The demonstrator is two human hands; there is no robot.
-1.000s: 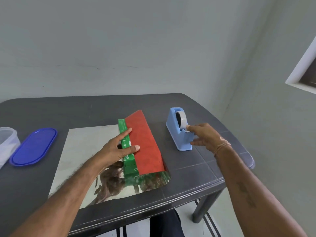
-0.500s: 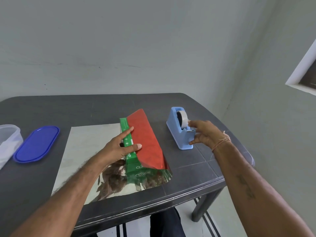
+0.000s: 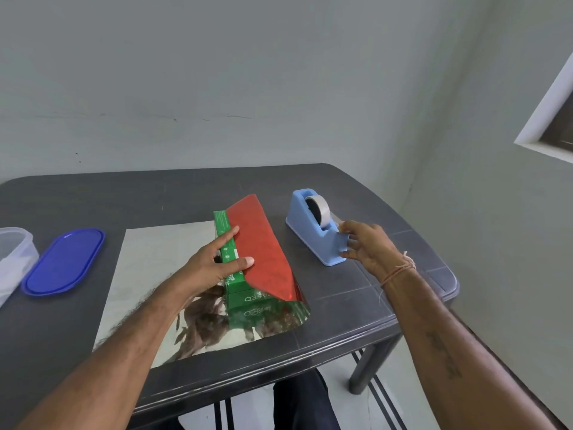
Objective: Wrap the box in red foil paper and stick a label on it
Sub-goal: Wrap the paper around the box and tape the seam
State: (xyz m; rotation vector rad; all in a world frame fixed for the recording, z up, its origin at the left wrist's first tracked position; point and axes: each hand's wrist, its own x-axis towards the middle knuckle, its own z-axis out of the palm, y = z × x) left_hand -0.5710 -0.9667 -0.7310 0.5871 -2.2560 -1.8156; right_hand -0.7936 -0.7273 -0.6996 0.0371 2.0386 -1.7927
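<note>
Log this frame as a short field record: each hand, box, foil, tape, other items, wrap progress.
left hand: presses the foil's red flap onto the box
right hand: at the dispenser's cutter end, fingers on the tape end
box: green, lying on the foil
foil: silver side up on the table, one edge folded over the box
dispenser: blue, right of the box
other items: blue lid, clear tub, far left
wrap progress: first flap only, no tape applied, no label seen
</note>
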